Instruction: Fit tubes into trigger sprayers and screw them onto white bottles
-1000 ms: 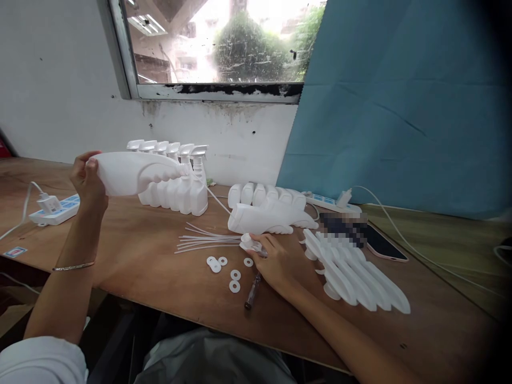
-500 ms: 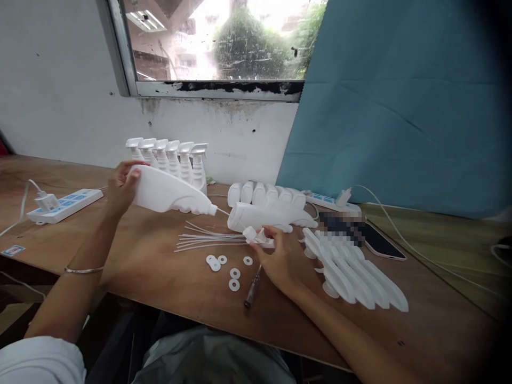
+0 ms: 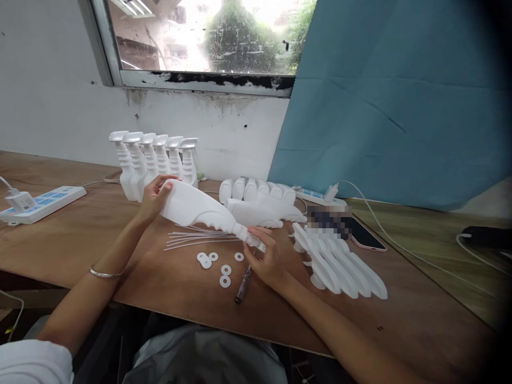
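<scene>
A brown wooden table (image 3: pixel 176 285) spreads across the view in front of the person, backed by a white wall (image 3: pixel 48 90). A blue cloth (image 3: pixel 380 80) hangs on the right, beside a window (image 3: pixel 244 40) with a worn frame.

At the back left of the table, six white spray bottles (image 3: pixel 154 160) stand upright in a close row. Right of them, more white bottles (image 3: pixel 256 213) lie on their sides. Farther right, several long white spray tops (image 3: pixel 346 269) lie side by side.

The largest thing in hand is a white bottle (image 3: pixel 196 205), held above the table near its middle, tilted with its neck down to the right. The person's left hand (image 3: pixel 156 197) grips it by the base, fingers and thumb closed on it. The right hand (image 3: pixel 266 261) pinches a small white spray top (image 3: pixel 255 242) between fingers and thumb, right at the bottle's neck; whether the two are joined cannot be told.

A power strip (image 3: pixel 52 204) lies at the far left, and a phone (image 3: pixel 368 234) lies behind the side-by-side tops. Thin white tubes (image 3: pixel 192 239) lie just below the held bottle. A screwdriver (image 3: pixel 242 288) lies near the right hand, and left of it are flat white rings (image 3: pixel 225 286), some overlapping.
</scene>
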A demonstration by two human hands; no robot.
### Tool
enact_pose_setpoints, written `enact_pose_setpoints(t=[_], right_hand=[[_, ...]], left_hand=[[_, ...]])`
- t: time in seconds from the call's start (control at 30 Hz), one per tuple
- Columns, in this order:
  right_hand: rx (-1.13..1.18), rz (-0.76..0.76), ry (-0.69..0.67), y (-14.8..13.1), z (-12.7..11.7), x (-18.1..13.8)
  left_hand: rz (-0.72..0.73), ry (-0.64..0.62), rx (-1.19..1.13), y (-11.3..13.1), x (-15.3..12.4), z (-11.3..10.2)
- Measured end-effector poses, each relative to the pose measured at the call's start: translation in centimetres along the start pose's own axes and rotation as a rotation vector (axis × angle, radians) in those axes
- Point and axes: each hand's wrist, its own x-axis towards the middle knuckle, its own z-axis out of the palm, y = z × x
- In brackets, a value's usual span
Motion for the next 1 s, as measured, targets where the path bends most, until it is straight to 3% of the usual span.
enact_pose_setpoints(t=[0.13, 0.3, 0.43, 0.63, 1.0], right_hand=[[-0.023, -0.017, 0.061, 0.00, 0.02, 0.01], [0.080, 0.139, 0.178, -0.25, -0.04, 0.14], [0.174, 0.257, 0.149, -0.51, -0.05, 0.01], [0.178, 0.318, 0.128, -0.47, -0.07, -0.29], [0.078, 0.257, 0.024, -0.68, -0.04, -0.05]], left_hand=[[-0.041, 0.033, -0.010, -0.52, -0.51, 0.25], [-0.057, 0.083, -0.029, -0.32, -0.72, 0.49], [-0.063, 0.084, -0.043, -0.39, -0.72, 0.38], [-0.061, 0.067, -0.037, -0.75, -0.85, 0.58], [-0.066, 0.068, -0.039, -1.11, -0.95, 0.91]])
